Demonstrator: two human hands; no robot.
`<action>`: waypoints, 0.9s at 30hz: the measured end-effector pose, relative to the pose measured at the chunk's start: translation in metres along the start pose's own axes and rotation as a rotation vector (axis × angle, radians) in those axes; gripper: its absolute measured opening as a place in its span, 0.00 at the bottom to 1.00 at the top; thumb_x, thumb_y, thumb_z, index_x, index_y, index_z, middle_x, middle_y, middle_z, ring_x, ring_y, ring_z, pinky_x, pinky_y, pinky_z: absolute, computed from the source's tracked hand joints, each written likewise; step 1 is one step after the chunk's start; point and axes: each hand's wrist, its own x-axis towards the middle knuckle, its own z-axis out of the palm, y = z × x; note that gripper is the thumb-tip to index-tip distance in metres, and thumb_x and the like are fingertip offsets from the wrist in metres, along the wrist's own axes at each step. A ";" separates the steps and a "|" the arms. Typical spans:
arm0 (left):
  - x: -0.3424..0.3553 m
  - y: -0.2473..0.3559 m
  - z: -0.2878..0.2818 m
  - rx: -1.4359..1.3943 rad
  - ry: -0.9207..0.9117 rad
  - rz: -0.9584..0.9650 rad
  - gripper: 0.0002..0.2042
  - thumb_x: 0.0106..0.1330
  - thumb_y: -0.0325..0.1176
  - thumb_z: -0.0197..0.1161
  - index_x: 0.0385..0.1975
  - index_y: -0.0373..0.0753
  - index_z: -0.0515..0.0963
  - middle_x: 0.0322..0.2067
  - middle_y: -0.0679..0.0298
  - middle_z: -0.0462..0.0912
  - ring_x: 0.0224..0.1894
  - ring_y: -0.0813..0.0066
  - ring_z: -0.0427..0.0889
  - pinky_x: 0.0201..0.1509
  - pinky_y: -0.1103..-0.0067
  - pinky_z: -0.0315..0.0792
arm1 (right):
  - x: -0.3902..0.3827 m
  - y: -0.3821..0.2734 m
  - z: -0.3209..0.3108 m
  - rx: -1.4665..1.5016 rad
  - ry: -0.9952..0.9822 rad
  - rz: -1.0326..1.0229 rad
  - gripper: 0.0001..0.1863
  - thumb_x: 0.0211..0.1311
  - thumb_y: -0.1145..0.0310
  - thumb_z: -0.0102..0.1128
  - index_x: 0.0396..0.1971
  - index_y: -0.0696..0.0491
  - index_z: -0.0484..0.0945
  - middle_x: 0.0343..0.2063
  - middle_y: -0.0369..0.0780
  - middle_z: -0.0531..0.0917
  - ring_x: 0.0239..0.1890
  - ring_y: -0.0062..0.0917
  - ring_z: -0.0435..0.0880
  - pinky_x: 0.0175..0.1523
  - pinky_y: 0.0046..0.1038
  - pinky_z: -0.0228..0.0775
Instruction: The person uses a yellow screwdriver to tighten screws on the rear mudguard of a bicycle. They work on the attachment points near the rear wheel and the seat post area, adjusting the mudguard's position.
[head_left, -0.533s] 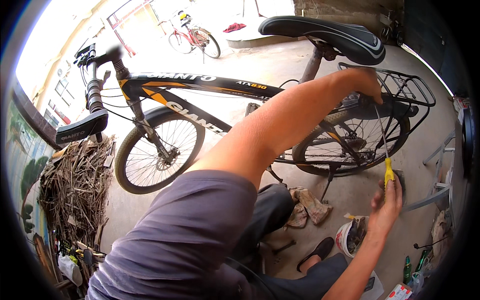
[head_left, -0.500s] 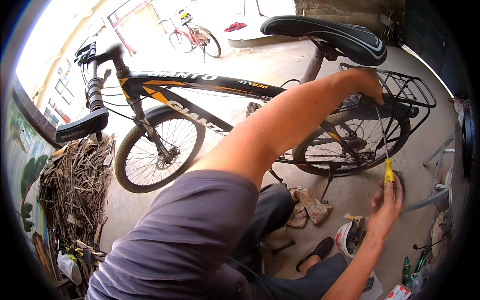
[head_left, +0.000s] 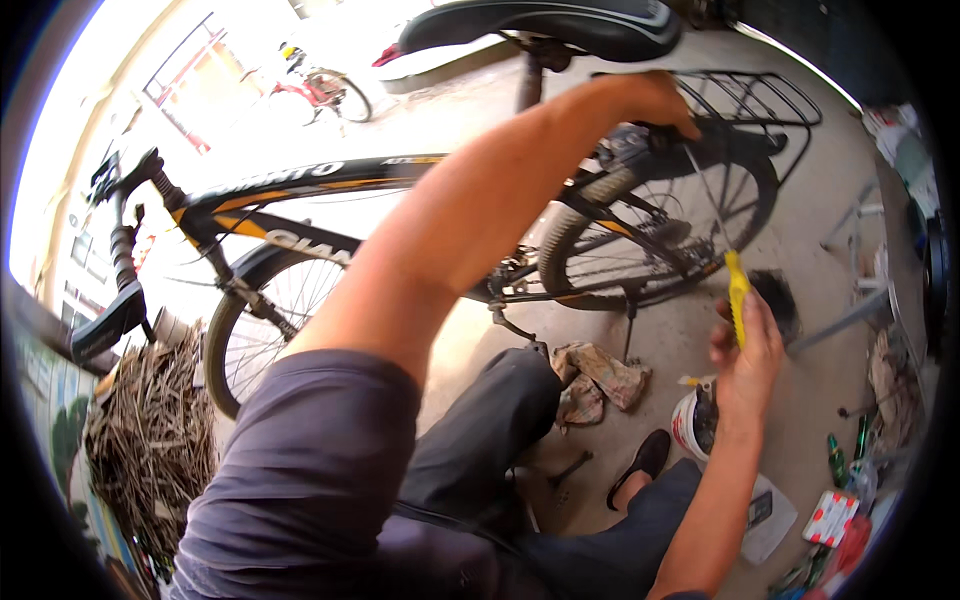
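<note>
Yellow-handled, the screwdriver (head_left: 738, 300) sits gripped in the partly curled right hand (head_left: 752, 350), its shaft (head_left: 711, 200) slanting up toward the bicycle's rear mudguard (head_left: 738, 140). We cannot tell how far the left hand (head_left: 660, 105), bent there, closes. We judge this screwdriver work, next calling for steady alignment.

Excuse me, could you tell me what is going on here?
A person is at the rear of a black and orange bicycle. The right hand holds a yellow-handled screwdriver, its shaft pointing up toward the left hand, which is near the front of the rear rack. What the left hand's fingers grip, if anything, is hidden.
</note>
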 end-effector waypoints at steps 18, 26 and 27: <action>-0.022 -0.003 -0.009 -0.085 -0.037 0.063 0.19 0.55 0.47 0.67 0.35 0.36 0.83 0.30 0.65 0.81 0.34 0.77 0.72 0.46 0.78 0.63 | -0.006 0.005 0.000 -0.039 0.010 -0.051 0.19 0.59 0.69 0.63 0.48 0.62 0.75 0.29 0.35 0.80 0.21 0.12 0.72 0.21 0.16 0.62; -0.025 -0.001 -0.010 -0.105 -0.052 0.053 0.17 0.56 0.45 0.67 0.33 0.36 0.83 0.27 0.66 0.82 0.32 0.78 0.74 0.45 0.80 0.64 | -0.007 0.004 0.003 -0.032 -0.013 -0.077 0.21 0.59 0.69 0.64 0.49 0.62 0.74 0.29 0.35 0.80 0.21 0.11 0.73 0.21 0.15 0.63; -0.025 -0.001 -0.010 -0.111 -0.050 0.053 0.17 0.56 0.45 0.67 0.33 0.36 0.83 0.27 0.66 0.82 0.32 0.78 0.74 0.46 0.80 0.64 | -0.007 0.004 0.003 -0.027 -0.012 -0.075 0.21 0.59 0.69 0.64 0.50 0.62 0.74 0.29 0.35 0.81 0.21 0.11 0.73 0.21 0.15 0.63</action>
